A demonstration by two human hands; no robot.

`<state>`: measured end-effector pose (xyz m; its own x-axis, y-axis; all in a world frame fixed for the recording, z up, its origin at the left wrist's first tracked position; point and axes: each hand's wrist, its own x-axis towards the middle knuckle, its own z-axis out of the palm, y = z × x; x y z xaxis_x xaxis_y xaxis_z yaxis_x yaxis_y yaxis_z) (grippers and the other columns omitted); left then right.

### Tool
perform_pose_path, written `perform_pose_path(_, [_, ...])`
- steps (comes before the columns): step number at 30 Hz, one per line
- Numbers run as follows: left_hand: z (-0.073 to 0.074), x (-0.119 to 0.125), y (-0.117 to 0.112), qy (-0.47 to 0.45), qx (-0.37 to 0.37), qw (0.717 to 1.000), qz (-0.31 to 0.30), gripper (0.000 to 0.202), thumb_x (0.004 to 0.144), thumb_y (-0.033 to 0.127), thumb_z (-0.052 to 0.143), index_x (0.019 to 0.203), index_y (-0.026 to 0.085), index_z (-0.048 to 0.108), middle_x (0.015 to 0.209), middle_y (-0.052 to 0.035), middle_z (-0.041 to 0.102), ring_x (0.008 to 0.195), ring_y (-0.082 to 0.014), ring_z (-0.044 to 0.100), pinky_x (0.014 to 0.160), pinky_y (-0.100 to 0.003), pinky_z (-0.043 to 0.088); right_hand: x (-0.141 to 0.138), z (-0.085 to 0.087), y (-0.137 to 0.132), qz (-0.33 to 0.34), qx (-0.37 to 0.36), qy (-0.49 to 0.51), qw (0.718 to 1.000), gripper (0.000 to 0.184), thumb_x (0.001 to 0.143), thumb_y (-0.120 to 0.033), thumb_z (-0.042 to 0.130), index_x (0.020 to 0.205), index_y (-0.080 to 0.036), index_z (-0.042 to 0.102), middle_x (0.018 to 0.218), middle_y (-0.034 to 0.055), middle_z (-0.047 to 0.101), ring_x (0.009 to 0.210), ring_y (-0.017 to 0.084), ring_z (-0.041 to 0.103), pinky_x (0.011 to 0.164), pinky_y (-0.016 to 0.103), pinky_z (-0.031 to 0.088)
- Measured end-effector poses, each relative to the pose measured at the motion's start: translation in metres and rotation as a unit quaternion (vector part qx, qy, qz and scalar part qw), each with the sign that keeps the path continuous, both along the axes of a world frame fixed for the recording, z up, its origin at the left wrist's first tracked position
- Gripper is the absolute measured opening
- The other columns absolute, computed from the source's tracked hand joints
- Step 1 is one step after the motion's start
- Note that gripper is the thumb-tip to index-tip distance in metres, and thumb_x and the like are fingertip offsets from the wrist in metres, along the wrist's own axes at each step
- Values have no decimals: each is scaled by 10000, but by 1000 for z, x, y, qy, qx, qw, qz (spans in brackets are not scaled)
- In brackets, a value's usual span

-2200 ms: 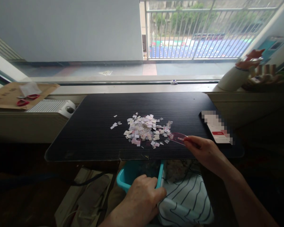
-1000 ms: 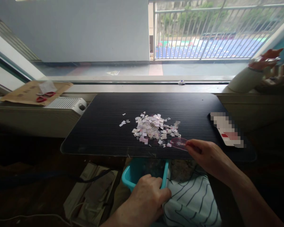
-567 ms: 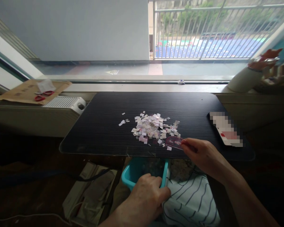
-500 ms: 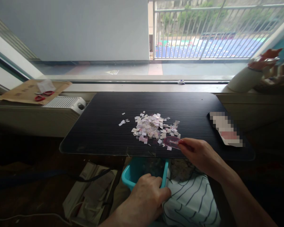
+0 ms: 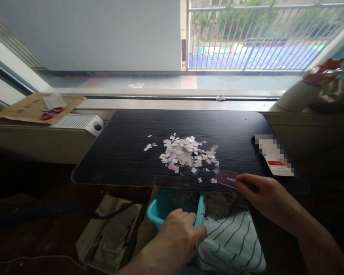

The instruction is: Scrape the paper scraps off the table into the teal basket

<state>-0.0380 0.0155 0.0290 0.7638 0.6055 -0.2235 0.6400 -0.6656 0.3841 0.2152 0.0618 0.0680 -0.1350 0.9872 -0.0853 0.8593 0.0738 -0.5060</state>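
My right hand (image 5: 260, 189) pinches a thin, translucent pink protractor (image 5: 226, 178) at one end. Its rounded part lies low at the tabletop's front edge, touching or very near a few loose paper scraps. A loose heap of small cut paper pieces (image 5: 183, 152), white and pinkish, covers the middle of the black table (image 5: 117, 152). Below the front edge, my left hand (image 5: 180, 233) is closed around the near right rim of a turquoise plastic bin (image 5: 156, 214). Greyish bits inside the bin are too dark to make out.
A phone-like object (image 5: 278, 164), partly blurred out, lies at the table's right. Red-handled scissors (image 5: 50, 114) rest on a brown envelope (image 5: 23, 109) at left. Beside the bin is a striped cloth (image 5: 232, 236). A box with cords (image 5: 111, 229) sits low at left.
My right hand has moved right and slightly towards me with the protractor, away from the heap. A few scraps near it have shifted. My left hand keeps its hold on the bin.
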Motion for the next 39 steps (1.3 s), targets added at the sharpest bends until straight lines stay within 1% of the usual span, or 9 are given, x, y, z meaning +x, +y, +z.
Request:
perform_pose_path(4, [0,0,-1,-1,5,1000,4,64,824,186,620,866,229,600,777,-10,559,697,-192,518,650,-309,385,-5,0,3,9,0,-1,1000,228,874,-341,505,820,-239,702,684,3,692,599,152,612,528,235,402])
perform_pose_path(10, [-1,-2,-3,-7,6,1000,4,47,833,198,612,862,227,589,772,-3,551,690,-189,508,645,-306,378,-14,-4,13,13,21,10,1000,249,899,-346,485,851,-229,699,653,-16,667,548,125,568,530,228,381])
perform_pose_path(13, [-1,-2,-3,-4,2,1000,7,53,826,197,618,863,227,593,779,-7,553,694,-191,509,643,-305,376,-10,-2,10,-2,20,1,1000,248,895,-363,494,836,-230,695,629,-15,652,545,132,568,523,234,377])
perform_pose_path(18, [-2,-2,-2,-11,0,1000,7,57,829,175,610,853,225,597,770,-9,550,696,-188,511,660,-305,380,3,-3,2,-15,-3,-5,1000,240,888,-371,502,863,-236,699,676,-3,678,589,147,602,545,242,404])
perform_pose_path(23, [-2,0,-1,-7,2,1000,-2,58,827,187,618,858,231,597,774,-8,553,684,-193,505,644,-308,380,1,-6,5,-18,-6,18,1000,252,891,-372,493,885,-227,699,710,-1,688,601,142,601,550,236,410])
perform_pose_path(26, [-1,0,-1,-5,-1,1000,-4,33,846,211,610,865,236,599,778,-7,554,683,-195,505,638,-313,379,1,-4,4,-17,-17,6,1000,238,886,-357,495,856,-228,694,701,-7,684,608,139,605,552,232,401])
perform_pose_path(30, [-4,-1,-2,-7,4,1000,1,16,856,226,606,864,237,597,769,-4,549,683,-196,502,635,-315,376,3,1,1,-30,-2,-12,999,228,882,-360,505,848,-230,690,687,-9,673,628,142,606,564,234,389])
perform_pose_path(36, [-2,0,0,-4,6,1000,-3,40,842,209,608,869,233,590,771,-4,545,689,-194,503,642,-307,376,-11,-6,10,0,3,12,1000,236,895,-344,494,835,-219,685,644,-26,631,560,117,538,541,237,353])
perform_pose_path(39, [0,0,1,7,0,1000,-7,55,839,203,609,883,232,595,776,-6,552,692,-196,508,646,-310,380,-21,-10,18,12,25,16,999,254,904,-334,483,820,-204,684,626,-24,608,570,118,515,553,240,344])
